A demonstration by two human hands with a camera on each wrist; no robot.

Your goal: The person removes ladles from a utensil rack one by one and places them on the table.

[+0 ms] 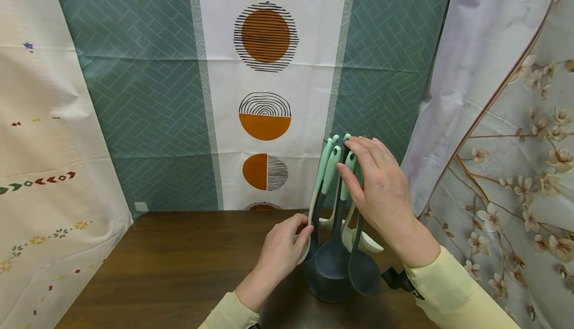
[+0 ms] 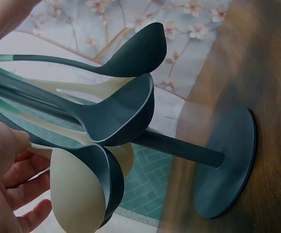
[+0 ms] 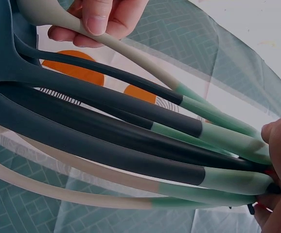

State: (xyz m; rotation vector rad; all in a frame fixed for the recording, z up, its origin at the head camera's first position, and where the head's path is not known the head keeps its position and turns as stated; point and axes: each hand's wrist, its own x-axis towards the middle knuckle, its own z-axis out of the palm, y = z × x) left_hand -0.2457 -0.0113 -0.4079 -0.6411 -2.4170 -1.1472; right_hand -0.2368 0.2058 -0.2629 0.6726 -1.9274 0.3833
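Note:
A dark utensil stand (image 2: 225, 165) with a round base stands upright on the table, ladles and spoons hanging about its post. Their handles are mint green at the top. My left hand (image 1: 283, 242) pinches the stem of a cream spoon (image 2: 77, 189) between thumb and fingers, on the stand's left side. At the top, my right hand (image 1: 383, 189) grips the stand's head, its thumb beside the mint handles; the fingertips are partly hidden. A dark ladle (image 1: 334, 259) and a dark spoon (image 1: 364, 273) hang on the near side. Behind them hangs a cream utensil (image 1: 369, 243).
The brown wooden table (image 1: 193, 269) reaches out to the left of the stand. A patterned green and white cloth (image 1: 148, 94) hangs behind it. Floral fabric (image 1: 506, 209) hangs close on the right, and a cream curtain (image 1: 40, 144) on the left.

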